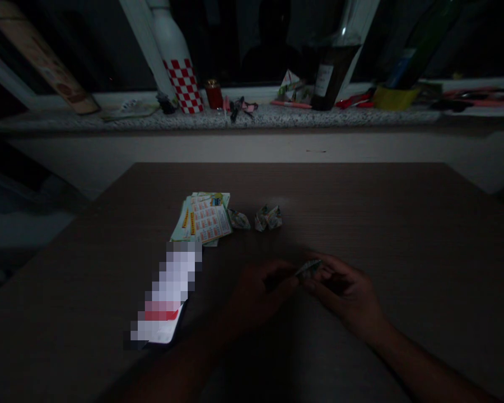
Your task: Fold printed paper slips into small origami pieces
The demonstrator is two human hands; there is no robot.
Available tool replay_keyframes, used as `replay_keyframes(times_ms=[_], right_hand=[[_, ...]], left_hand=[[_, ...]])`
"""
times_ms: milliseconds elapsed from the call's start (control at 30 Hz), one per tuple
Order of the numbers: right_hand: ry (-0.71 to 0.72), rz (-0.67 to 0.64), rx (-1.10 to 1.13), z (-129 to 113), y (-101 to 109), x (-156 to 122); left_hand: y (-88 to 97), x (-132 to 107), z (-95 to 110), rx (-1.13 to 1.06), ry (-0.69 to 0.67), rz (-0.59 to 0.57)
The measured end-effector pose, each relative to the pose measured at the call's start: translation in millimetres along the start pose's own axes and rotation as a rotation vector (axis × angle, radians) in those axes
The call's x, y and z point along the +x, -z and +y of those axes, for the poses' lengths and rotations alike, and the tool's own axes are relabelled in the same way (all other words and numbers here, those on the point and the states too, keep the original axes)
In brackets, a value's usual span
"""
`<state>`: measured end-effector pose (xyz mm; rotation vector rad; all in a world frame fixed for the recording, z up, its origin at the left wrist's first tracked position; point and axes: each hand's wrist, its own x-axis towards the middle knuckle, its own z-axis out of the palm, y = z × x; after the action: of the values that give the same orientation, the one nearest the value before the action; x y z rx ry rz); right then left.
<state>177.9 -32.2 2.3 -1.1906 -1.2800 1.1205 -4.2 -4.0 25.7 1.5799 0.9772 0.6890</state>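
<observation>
A small piece of folded printed paper (309, 270) is held between both hands above the table. My left hand (262, 288) pinches its left end between thumb and fingers. On the other side, my right hand (344, 288) grips it, thumb below and fingers behind. Dim light hides the exact folds. Beyond the hands lie two folded paper shapes, a winged one (269, 218) and a flatter one (239, 220). The flatter one touches a stack of printed paper slips (210, 220).
A phone (168, 294) with a lit, pixelated screen lies left of my left hand on the wooden table (361, 201). Along the granite windowsill (260, 116) stand a red-checked white bottle (182, 73), a dark bottle (330, 75), a yellow pot (396, 97) and small clutter.
</observation>
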Motion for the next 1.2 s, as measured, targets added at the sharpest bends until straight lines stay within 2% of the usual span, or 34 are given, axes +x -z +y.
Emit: replay_keyframes(times_ms=[133,300,467,633,800,967,1200], right_hand=[[0.015,-0.004,-0.008,-2.5,-1.2,0.4],[0.046,-0.026,-0.102,-2.4,0.8,0.2],[0.063,0.005,-0.231,-5.9,-0.4,2.1],[0.132,0.016,-0.343,-5.3,-3.8,1.5],[0.210,-0.028,-0.458,0.1,-5.2,-2.5],[0.252,-0.005,-0.430,-1.8,-5.8,-2.4],[0.150,-0.002,-0.346,-3.7,-8.0,1.1]], left_hand=[[-1.0,-0.5,-0.2,0.067,0.002,0.018],[-3.0,-2.7,-2.0,0.141,-0.057,0.013],[-11.1,-7.4,-0.8,0.420,-0.122,0.061],[-16.2,-9.0,-2.4,0.514,-0.091,0.077],[-15.1,-6.8,-8.3,0.620,-0.103,0.120],[-14.0,-2.8,-3.1,0.588,-0.026,0.136],[-16.3,-2.7,1.0,0.384,0.052,0.169]])
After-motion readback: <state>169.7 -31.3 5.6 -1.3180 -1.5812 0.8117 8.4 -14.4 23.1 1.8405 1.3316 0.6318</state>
